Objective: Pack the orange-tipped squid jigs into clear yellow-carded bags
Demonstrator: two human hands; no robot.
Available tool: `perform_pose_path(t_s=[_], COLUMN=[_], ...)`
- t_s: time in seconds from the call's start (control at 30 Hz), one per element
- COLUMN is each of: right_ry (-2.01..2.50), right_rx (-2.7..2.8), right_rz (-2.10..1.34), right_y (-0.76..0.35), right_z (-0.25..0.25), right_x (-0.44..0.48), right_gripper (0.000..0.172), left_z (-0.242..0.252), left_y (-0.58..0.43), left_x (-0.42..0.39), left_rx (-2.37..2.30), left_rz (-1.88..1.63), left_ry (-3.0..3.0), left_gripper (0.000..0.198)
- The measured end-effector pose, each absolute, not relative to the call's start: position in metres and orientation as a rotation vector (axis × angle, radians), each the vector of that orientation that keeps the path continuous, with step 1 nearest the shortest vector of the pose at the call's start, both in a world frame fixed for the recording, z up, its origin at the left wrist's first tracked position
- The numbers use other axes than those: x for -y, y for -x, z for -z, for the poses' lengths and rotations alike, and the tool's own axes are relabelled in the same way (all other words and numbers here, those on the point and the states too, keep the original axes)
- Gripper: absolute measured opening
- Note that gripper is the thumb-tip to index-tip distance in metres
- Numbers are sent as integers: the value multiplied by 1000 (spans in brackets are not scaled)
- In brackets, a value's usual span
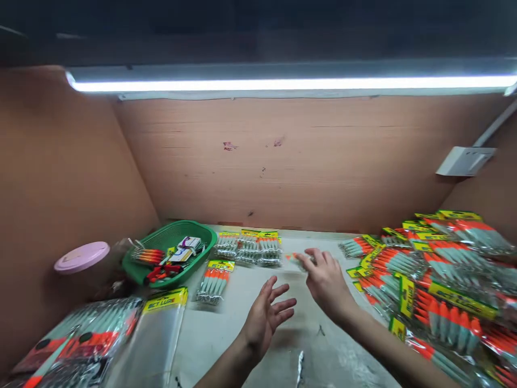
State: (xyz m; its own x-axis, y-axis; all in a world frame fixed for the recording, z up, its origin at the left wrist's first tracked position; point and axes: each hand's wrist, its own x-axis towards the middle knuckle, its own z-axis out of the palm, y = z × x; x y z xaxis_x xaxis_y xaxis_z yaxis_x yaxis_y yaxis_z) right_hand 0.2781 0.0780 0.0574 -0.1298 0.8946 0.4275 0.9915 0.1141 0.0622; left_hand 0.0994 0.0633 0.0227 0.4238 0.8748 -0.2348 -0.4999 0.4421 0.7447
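My right hand point(327, 283) reaches forward over the middle of the table with its fingers closed on a small packet of orange and grey lures point(298, 260), blurred by motion. My left hand point(264, 315) hovers open just below and to the left, fingers spread, holding nothing. Ahead of both hands a row of filled lure packets point(248, 247) with yellow headers lies near the back wall. One more packet point(215, 282) lies alone to the left of my left hand.
A green basket point(210, 237) with small items stands at the back left, beside a jar with a pink lid point(82, 256). Empty bags with yellow headers point(155, 334) and loose lures point(81, 334) lie at the front left. A big heap of filled packets point(436, 280) covers the right side.
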Motion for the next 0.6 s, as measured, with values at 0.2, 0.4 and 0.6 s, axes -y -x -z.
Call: perform_pose_path(t_s=[0.2, 0.4, 0.6], right_ry=[1271, 1431, 1426], right_rx=[2204, 2303, 2310], right_rz=[314, -103, -176], right_y=[-141, -38, -48], right_z=[-32, -14, -4], right_x=[-70, -117, -110], right_gripper=[57, 57, 73], left_z=[-30, -2, -11], left_y=[-41, 23, 26], left_x=[-60, -57, -65], left_rx=[-948, -1448, -1558], left_rz=[-1338, -1628, -1465], left_ry=[-686, -701, -931], left_gripper=[53, 48, 53])
